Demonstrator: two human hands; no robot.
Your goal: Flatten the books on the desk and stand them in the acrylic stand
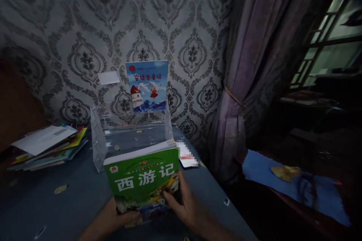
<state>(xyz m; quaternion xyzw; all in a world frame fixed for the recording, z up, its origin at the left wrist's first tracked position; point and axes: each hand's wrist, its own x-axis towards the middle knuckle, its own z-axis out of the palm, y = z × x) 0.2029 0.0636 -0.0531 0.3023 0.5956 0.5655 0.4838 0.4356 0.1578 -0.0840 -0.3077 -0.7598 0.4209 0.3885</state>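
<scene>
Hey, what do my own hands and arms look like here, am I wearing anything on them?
Your left hand and right hand are ungloved. The visible forearms show no sleeve, watch or bracelet. I see no rings, but the light is dim and both hands are partly hidden.

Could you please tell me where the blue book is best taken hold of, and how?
Probably by its upper edge, from the front and above: the blue book stands upright, its top well above the left panel of the clear stand. The left hand and right hand hold the green book, so one would need freeing.
</scene>
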